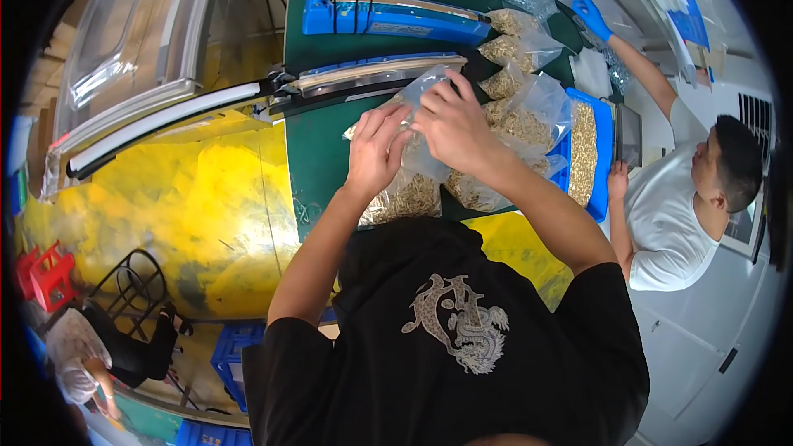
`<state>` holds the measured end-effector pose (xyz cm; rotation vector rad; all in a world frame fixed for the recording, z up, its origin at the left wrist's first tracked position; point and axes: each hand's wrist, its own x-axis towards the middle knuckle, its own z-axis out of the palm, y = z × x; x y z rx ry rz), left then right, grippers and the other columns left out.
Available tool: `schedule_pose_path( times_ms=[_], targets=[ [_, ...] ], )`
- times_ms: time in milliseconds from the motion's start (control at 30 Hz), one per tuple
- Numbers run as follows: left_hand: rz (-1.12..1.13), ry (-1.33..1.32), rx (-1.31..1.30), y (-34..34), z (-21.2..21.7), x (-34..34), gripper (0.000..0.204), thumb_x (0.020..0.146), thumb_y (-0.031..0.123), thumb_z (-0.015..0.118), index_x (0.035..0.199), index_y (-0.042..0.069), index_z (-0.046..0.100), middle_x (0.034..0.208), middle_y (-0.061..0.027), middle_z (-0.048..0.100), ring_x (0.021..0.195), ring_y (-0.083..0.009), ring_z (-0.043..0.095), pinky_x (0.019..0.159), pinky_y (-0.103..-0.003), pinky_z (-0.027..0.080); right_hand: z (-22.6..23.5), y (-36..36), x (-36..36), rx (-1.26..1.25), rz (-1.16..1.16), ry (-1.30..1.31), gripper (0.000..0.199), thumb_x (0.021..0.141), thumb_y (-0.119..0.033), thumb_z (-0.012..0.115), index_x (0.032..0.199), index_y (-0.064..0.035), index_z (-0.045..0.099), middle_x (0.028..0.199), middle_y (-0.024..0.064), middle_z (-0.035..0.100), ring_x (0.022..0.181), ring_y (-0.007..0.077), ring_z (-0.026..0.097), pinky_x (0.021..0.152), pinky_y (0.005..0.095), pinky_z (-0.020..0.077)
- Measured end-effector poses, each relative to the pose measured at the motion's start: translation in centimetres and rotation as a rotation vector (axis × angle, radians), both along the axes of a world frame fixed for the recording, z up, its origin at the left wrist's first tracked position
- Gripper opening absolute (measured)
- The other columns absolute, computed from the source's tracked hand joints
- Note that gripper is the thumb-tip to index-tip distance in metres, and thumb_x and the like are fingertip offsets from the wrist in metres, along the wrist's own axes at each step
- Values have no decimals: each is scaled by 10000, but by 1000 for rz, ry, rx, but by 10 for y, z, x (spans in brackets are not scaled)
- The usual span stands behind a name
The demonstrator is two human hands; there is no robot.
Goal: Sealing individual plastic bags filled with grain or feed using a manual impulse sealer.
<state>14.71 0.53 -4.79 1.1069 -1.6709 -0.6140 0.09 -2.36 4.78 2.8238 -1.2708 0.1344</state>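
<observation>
My left hand (376, 149) is closed on a clear plastic bag (425, 83), its fingers bent over the film. My right hand (457, 128) pinches the same bag from the other side, thumb and fingers together. Tan dried bits show at the bag's left edge, partly hidden by my left hand. Just beyond my hands lies a long bar sealer (372, 76), its arm (173, 122) swung out to the left. Below my wrists a filled bag (405, 198) of the same tan bits rests on the green table (318, 144).
More filled bags (520, 124) line up right of my hands. A blue tray (607, 157) holds loose tan bits. A blue sealer (396, 21) bound with black cord lies farther back. A co-worker (677, 215) with a blue glove stands right; another person (83, 347) sits lower left.
</observation>
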Motion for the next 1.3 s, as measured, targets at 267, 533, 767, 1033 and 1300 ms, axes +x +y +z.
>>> schedule_pose_path(
  times_ms=[267, 533, 767, 1033, 1300],
  targets=[
    [-314, -40, 77, -23, 15, 11, 133, 795, 119, 657, 913, 67, 690, 948, -64, 679, 1002, -296, 582, 874, -391, 450, 4, -3, -8, -42, -4, -472, 144, 739, -161, 708, 782, -61, 614, 824, 61, 577, 843, 212, 553, 807, 371, 428],
    [-207, 143, 301, -9, 14, 21, 136, 849, 110, 634, 943, 40, 704, 979, -78, 697, 1027, -266, 582, 898, -351, 447, 4, 13, -29, 598, -821, -553, 609, 687, -396, 783, 1137, -36, 586, 598, 28, 585, 562, 136, 576, 517, 298, 439],
    [-102, 177, 286, -4, 14, 21, 119, 837, 95, 646, 919, 28, 701, 946, -82, 699, 992, -279, 595, 869, -354, 462, -10, 0, -26, 830, -974, -536, 439, 774, -296, 643, 1130, -44, 599, 770, 130, 682, 715, 268, 671, 688, 354, 516],
    [71, 436, 416, 16, -4, 52, 121, 863, 69, 636, 944, -6, 684, 993, -134, 659, 952, -192, 602, 853, -291, 452, 15, -7, -75, 804, -840, -540, 215, 693, -32, 583, 882, 12, 678, 638, 128, 651, 548, 177, 640, 525, 307, 485],
    [190, 725, 631, 19, -36, 61, 158, 906, 128, 607, 930, -13, 676, 847, -13, 644, 806, -81, 561, 780, -217, 439, -15, 6, -94, 883, -458, -915, 392, 817, -42, 626, 1206, -61, 585, 911, 66, 635, 797, 106, 589, 688, 234, 483]
  ],
)
